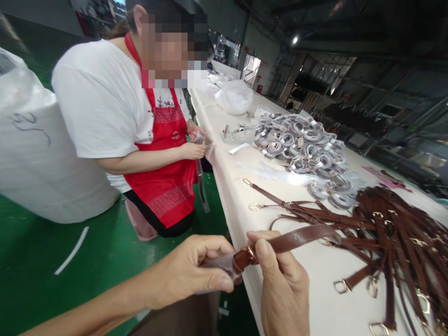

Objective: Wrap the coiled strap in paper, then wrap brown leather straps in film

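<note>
A brown leather strap [301,237] with a gold buckle is held between my two hands at the table's near edge. My right hand [282,275] pinches it between thumb and fingers beside the buckle. On the other side, my left hand [196,270] grips the strap's end, which is wrapped in a clear plastic sleeve [224,264]. The strap's free length stretches right over the table, toward a heap of brown straps [392,228] with gold buckles and rings. Part of the sleeve is hidden behind my left fingers.
Across the white table [238,186] lies a pile of coiled, plastic-wrapped straps [301,144]. A clear plastic bag [234,97] sits farther back. To the left, a person in a red apron [168,182] handles a wrapped strap beside a large white sack [52,154].
</note>
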Demonstrator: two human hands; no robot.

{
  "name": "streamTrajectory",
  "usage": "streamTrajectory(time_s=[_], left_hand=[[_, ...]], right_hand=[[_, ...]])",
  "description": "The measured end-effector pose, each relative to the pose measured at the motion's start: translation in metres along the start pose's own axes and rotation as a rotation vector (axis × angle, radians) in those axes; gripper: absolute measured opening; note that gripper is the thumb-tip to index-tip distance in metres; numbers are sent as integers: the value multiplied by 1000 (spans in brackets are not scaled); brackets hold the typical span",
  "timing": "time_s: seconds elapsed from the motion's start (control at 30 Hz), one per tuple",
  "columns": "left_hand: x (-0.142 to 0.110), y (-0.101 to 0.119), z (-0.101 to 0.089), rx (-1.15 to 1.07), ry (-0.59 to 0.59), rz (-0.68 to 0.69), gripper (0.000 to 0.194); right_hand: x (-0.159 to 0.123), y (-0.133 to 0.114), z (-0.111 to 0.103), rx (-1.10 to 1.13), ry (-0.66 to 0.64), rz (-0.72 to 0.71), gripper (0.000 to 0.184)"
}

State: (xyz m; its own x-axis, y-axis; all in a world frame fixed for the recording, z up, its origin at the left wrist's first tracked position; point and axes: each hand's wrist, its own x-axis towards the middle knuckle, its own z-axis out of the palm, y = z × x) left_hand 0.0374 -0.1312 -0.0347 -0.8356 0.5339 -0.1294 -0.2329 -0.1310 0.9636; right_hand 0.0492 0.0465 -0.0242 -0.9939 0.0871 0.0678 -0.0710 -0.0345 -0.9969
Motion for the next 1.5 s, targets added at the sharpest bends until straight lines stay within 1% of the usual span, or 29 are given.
streamTrajectory(time_s=[0.07, 0.17, 0.27, 0.33, 0.4, 0.53, 0.67, 0.73, 0.87, 0.97, 1.03, 1.1, 1.13, 1.2, 1.27, 1.33, 1.4, 1.5], left_hand=[[1, -2, 0, -5, -42, -21, 27], [0, -9, 2, -22, -23, -83, 32], [1, -17, 3, -50, -23, -123, 39], [2, -20, 4, -83, -32, -126, 44], [4, -21, 4, -125, -16, -103, 47], [8, -17, 7, -176, 20, -78, 47], [11, -10, 11, -191, 33, -81, 53], [11, -6, 12, -194, 38, -70, 51], [12, 0, 15, -207, 10, -19, 50], [12, 2, 16, -206, -5, -1, 46], [12, 2, 17, -194, -8, 9, 44], [11, 0, 17, -163, -26, 10, 42], [10, -2, 16, -138, -31, 6, 41], [9, -6, 15, -84, -26, -6, 43], [7, -10, 14, -36, -21, -11, 44], [6, -14, 13, -1, -36, -11, 45], [6, -16, 13, 32, -49, -10, 48], [6, -15, 16, 66, -18, 5, 55]], right_hand=[[5, 6, -5, 1, 30, -8, 35], [10, 11, -6, -10, 72, -14, 39], [10, 12, -2, -35, 125, -18, 41], [7, 11, 1, -38, 103, -5, 41], [4, 7, 4, -35, 74, 28, 39], [-2, -1, 9, -18, 112, 73, 38], [-2, -2, 10, 13, 92, 78, 35], [-2, 0, 9, 13, 88, 56, 35], [-2, 5, 10, -7, 14, -22, 31], [-4, 11, 9, 15, -28, -31, 29], [-4, 16, 8, 56, -96, -29, 29], [-2, 19, 6, 167, -153, 30, 28], [0, 19, 5, 258, -148, 83, 29], [5, 16, 3, 462, -89, 181, 32], [10, 12, 0, 583, -44, 215, 34], [13, 9, -4, 560, -50, 176, 32], [12, 10, -7, 442, -45, 98, 30], [3, 14, -7, 284, 6, 13, 29]])
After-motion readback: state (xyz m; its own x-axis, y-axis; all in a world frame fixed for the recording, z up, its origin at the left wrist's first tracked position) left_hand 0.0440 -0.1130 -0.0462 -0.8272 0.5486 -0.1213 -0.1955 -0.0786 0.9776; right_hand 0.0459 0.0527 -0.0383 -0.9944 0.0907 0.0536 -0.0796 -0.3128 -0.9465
